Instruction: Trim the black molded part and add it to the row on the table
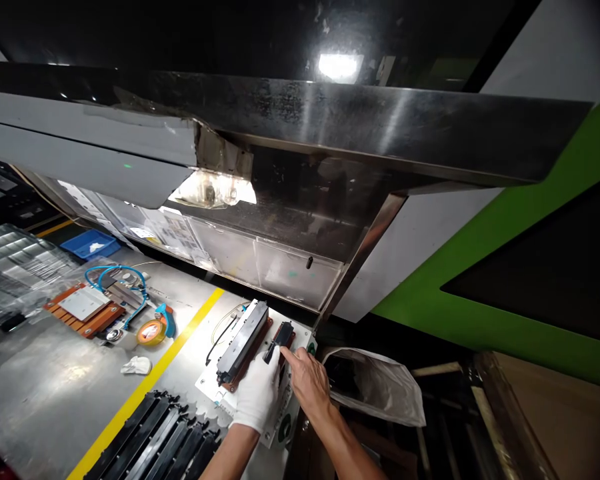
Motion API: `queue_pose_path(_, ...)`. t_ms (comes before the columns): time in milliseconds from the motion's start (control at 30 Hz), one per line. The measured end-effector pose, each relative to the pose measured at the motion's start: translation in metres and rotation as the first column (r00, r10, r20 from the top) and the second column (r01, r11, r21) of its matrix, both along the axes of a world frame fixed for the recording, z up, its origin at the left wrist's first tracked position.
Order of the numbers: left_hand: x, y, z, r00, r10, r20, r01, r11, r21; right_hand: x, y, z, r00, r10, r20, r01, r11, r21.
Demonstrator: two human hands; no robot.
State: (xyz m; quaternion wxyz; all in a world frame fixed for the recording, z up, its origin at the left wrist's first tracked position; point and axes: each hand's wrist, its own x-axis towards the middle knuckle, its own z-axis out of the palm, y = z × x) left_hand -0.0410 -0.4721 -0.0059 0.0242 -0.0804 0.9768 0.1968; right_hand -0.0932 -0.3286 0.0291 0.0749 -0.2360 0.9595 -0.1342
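Hands [280, 383] on small black part [279, 339]

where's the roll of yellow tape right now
In the head view the roll of yellow tape lies left of the yellow floor-style stripe on the metal bench, beside the blue cable and the brown fixture.

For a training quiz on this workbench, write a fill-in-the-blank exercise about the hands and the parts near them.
1. The left hand wears a ____ glove; the right hand is bare.
2. The right hand's index finger touches the small ____ part on the fixture plate.
3. The line painted across the metal table is ____.
4. The roll of tape lies to the ____ of that line.

Missing words: white; black; yellow; left
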Motion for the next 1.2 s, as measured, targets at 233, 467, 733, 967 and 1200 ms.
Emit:
queue_pose_path(233,-0.001,0.003,0.002,0.998,0.03,0.051,-0.026,0.997,-0.073,0.0,-0.003,0.005,1.0,-0.018,0.006,0.018,1.0,0.004)
queue_pose_path(467,-0.008,0.004,0.003,0.996,0.072,0.05,-0.071,0.997,-0.024,-0.007,-0.003,0.003,0.999,-0.049,-0.02,0.049,0.998,-0.032)
queue_pose_path(733,0.064,-0.018,-0.034,0.88,-0.103,-0.463,0.021,0.983,-0.18,0.056,0.006,-0.011,0.99,-0.087,0.108,0.105,0.979,-0.172)
queue_pose_path(967,0.082,-0.036,-0.061,0.866,-0.196,-0.461,0.077,0.961,-0.266,0.083,-0.016,-0.003,0.982,-0.042,0.182,0.071,0.985,-0.156)
queue_pose_path(1200,0.069,-0.028,-0.051,0.796,-0.221,-0.564,0.032,0.945,-0.327,0.073,-0.017,0.002,0.991,-0.044,0.123,0.057,0.993,-0.103)
